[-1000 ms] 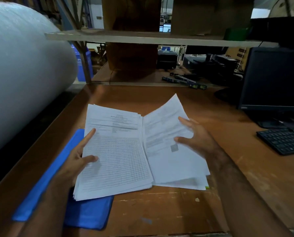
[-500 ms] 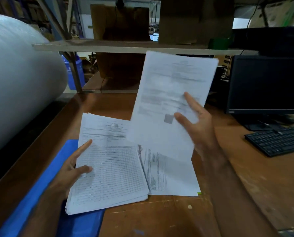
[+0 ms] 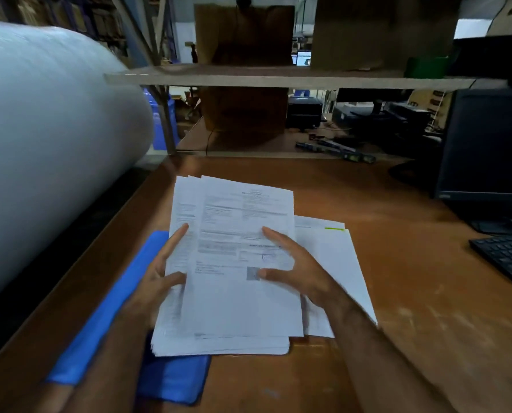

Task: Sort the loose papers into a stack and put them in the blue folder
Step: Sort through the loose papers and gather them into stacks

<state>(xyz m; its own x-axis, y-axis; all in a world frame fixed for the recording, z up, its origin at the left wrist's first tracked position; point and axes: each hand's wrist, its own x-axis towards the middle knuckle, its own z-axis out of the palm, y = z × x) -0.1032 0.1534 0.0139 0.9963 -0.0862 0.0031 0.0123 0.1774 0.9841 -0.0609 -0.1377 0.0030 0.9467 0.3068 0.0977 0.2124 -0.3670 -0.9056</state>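
A thick stack of printed papers (image 3: 219,338) lies at the desk's front left, partly covering the blue folder (image 3: 105,317). My left hand (image 3: 159,278) holds the stack's left edge, thumb and index finger on top, the other fingers hidden below. My right hand (image 3: 296,269) holds a printed sheet (image 3: 243,222) by its right edge, thumb and index finger on its face. That sheet lies on top of the stack, slightly askew. A few more loose papers (image 3: 338,263) lie to the right, one with a green tab.
A huge bubble-wrap roll (image 3: 49,144) fills the left side. A black monitor (image 3: 487,150) and keyboard (image 3: 508,257) stand on the right of the wooden desk (image 3: 412,293). A shelf board (image 3: 278,77) runs overhead at the back.
My right hand lifted one sheet off the right-hand pile, swung it up and leftward, and has brought it down onto the left stack. My left hand stayed at the stack's edge.
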